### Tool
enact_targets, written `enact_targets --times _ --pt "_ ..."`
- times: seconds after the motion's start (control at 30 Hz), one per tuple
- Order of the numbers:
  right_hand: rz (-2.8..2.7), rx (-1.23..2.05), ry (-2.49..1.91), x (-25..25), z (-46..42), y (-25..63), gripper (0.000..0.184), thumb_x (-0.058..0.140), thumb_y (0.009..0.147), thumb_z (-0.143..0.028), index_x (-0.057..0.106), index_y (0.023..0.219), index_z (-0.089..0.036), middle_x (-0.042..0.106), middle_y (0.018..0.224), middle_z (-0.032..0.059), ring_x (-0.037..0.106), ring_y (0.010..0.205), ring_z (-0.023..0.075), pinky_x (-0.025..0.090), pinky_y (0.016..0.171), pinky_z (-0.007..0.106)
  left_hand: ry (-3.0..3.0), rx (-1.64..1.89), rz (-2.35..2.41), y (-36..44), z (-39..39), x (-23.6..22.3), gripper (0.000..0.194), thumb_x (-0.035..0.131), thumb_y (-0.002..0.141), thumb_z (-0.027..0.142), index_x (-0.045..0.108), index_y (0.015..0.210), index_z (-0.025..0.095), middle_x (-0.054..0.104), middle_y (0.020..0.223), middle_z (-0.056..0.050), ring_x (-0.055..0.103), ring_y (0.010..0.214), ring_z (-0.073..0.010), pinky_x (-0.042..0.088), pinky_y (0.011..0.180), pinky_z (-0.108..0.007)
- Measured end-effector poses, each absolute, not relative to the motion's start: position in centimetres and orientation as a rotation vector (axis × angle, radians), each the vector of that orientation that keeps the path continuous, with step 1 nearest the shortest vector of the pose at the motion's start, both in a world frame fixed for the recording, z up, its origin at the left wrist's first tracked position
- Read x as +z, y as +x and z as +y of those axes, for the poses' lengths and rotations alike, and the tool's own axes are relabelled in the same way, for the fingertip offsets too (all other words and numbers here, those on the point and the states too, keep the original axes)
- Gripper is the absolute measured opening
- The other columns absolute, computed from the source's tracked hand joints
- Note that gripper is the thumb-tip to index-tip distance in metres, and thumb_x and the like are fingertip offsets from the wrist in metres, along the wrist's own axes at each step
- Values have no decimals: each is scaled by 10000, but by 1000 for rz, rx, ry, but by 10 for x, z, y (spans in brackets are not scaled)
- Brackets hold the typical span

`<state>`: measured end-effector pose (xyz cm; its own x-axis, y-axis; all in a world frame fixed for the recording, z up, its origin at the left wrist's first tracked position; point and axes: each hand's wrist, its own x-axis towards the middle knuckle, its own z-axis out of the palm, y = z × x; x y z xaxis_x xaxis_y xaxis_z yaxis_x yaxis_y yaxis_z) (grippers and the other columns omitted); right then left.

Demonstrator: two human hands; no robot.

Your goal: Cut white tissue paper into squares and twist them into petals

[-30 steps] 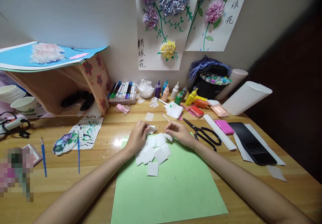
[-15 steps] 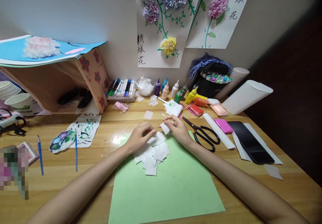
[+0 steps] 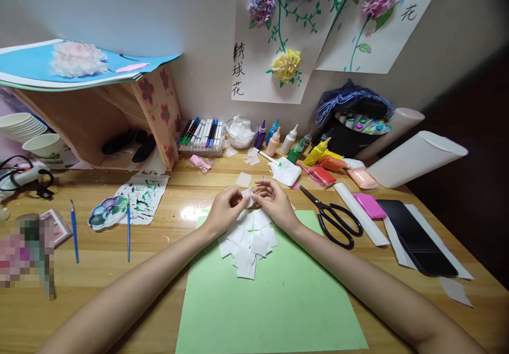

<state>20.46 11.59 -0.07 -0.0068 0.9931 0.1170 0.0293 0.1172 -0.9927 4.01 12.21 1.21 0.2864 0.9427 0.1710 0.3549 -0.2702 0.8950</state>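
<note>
Desk [image 3: 99, 258] is glossy wood w/ visible grain, green sheet [image 3: 274, 317] = smooth matt paper, squares [image 3: 238, 240] = matt tissue imo, phone [image 3: 415, 237] def shiny.

Beyond the left hand [image 3: 226, 211] and the right hand [image 3: 275, 206], a white sheet [image 3: 254, 81] on the wall bears three black characters, 绣球花, reading downward along its left side. Farther right, beyond the right hand, a second sheet [image 3: 379, 52] shows 球 and, below it, 花 (its top runs out of view). Also beyond and right of that hand, the black pouch [image 3: 345, 143] carries pale lettering on its front, too small to read.
</note>
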Motion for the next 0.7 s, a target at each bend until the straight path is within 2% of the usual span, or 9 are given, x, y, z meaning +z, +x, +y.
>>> enact_targets --times 0.17,0.3,0.43,0.7 --pt "-1582 797 -1217 7 107 204 64 609 804 -259 610 838 -205 597 890 42 592 793 164 505 682 284 1654 969 1193 41 120 13 268 537 828 406 548 722 160 561 648 14 500 595 -113 368 568 -219" --pt "-1613 840 -1198 8 106 202 84 586 827 -262 625 868 -199 630 893 47 619 837 180 513 745 309 1574 965 1037 41 121 13 248 489 867 394 594 893 171 647 893 -35 602 799 -154 450 722 -249" --pt "-1566 904 -1195 5 108 202 114 577 837 -281 622 891 -191 626 946 58 625 872 178 519 770 304 1577 985 1047 40 124 11 249 445 895 357 607 881 170 649 852 -39 601 798 -157 461 738 -258" --pt "-1581 901 -1216 6 109 205 183 558 851 -345 665 886 -201 643 959 68 606 914 196 492 782 315 1589 1011 1051 41 121 11 215 544 846 361 613 888 162 660 923 -65 627 815 -161 493 751 -279"
